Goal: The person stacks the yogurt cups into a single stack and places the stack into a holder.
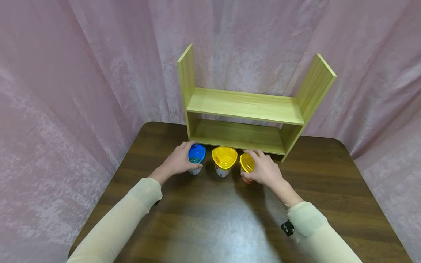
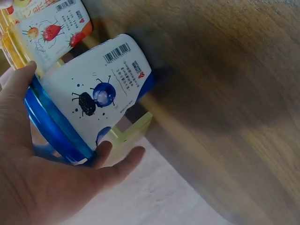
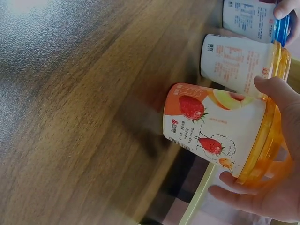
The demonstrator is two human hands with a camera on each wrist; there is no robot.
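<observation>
Plastic, light and smooth-walled, the blue cup [image 1: 196, 157] and orange cup [image 1: 247, 167] stand before the shelf [image 1: 243, 109], left hand [image 1: 177, 160] and right hand [image 1: 264, 170] gripping their stiffer lidded rims, likely safest.

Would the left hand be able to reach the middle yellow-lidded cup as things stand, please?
Probably yes: that cup stands free right beside the blue-lidded cup, though the left hand currently grips the blue one and would need to release it.

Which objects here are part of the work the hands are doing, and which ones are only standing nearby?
In hand:
- blue-lidded cup, held by the left hand
- orange-lidded cup, held by the right hand

Only nearby:
- yellow-lidded cup, between them, untouched
- wooden shelf, both levels bare
- table
</observation>
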